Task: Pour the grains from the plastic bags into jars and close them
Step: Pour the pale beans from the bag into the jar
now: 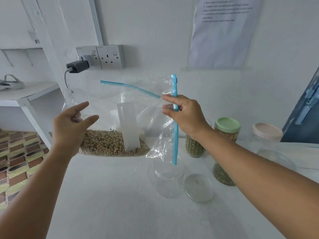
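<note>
My right hand [187, 116] pinches the blue zip strip [175, 118] of a clear crinkly plastic bag [120, 107] held above the white tabletop [107, 195], pale round beans [105, 144] pooled along its lower edge. My left hand [72, 125] has its grip open, fingers spread against the bag's other side. Under the bag's mouth stands an empty clear jar [168, 180] with a round clear lid [198, 187] flat beside it; filled jars near the tabletop's right edge, one green-lidded [227, 128].
</note>
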`<state>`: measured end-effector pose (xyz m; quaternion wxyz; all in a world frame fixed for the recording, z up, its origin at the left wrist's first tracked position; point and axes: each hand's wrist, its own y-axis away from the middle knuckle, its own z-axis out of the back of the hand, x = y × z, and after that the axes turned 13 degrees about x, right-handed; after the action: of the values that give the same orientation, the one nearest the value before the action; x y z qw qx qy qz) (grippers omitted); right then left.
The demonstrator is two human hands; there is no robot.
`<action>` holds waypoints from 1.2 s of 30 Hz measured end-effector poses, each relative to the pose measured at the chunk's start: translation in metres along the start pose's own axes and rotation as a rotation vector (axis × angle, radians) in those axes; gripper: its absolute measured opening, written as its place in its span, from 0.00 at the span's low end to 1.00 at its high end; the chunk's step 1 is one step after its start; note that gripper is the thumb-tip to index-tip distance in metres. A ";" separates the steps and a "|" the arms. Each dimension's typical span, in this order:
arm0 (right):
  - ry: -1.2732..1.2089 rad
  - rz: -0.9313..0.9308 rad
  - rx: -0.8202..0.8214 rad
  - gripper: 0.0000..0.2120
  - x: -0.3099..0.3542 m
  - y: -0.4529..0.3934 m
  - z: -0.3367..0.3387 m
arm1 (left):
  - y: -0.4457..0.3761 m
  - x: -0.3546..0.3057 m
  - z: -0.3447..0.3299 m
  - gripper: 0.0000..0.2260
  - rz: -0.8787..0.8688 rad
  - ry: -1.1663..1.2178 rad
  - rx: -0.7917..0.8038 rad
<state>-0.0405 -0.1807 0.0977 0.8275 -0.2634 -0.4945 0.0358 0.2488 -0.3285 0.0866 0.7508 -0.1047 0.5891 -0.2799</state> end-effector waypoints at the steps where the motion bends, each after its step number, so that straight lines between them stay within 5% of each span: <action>1: -0.006 0.000 -0.005 0.20 -0.002 0.001 -0.002 | -0.001 -0.001 0.001 0.24 0.004 -0.008 -0.005; 36: -0.218 0.029 -0.019 0.12 -0.017 0.009 -0.016 | -0.006 -0.024 0.010 0.15 0.042 0.063 -0.037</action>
<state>-0.0339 -0.1851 0.0739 0.7657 -0.2732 -0.5779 0.0715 0.2529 -0.3222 0.1118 0.7355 -0.0970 0.6196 -0.2563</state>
